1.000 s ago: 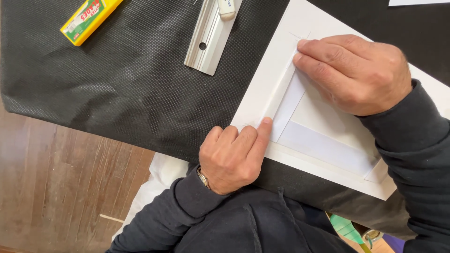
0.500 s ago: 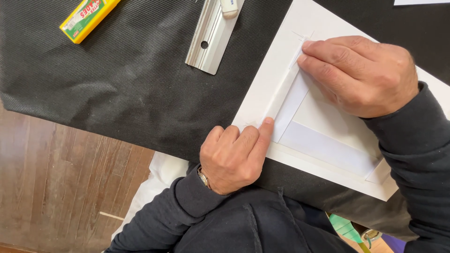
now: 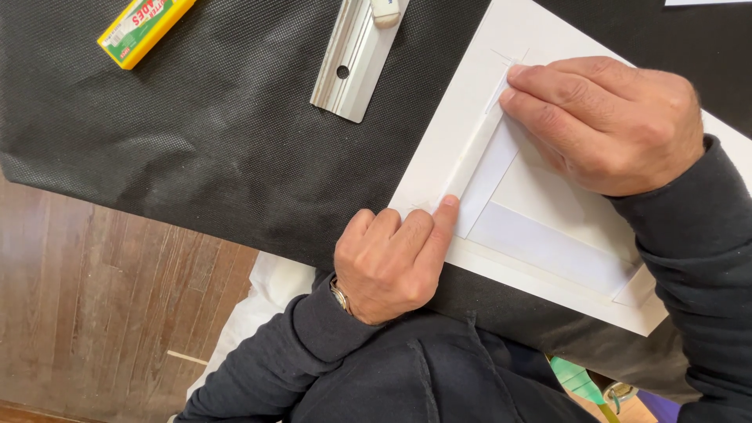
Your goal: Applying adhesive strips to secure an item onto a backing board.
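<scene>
A white mat board (image 3: 462, 110) lies on a black textured cloth (image 3: 196, 149). A rectangular window is cut in it, with a white sheet and strips showing inside. My left hand (image 3: 392, 262) is curled at the board's near corner, its index fingertip pressing the lower end of a narrow white strip (image 3: 474, 160) along the window's edge. My right hand (image 3: 607, 121) lies flat on the board, fingertips pressing the strip's upper end. Neither hand holds anything.
A metal straightedge (image 3: 352, 59) with a hole lies on the cloth above the board, a white eraser-like piece (image 3: 385, 9) resting on it. A yellow and green pack (image 3: 141, 30) lies at the top left. Wooden floor (image 3: 86, 313) shows beyond the cloth's edge.
My right hand has slid slightly along the strip, toward the right of the view. The left hand keeps its fingertip at the strip's lower end.
</scene>
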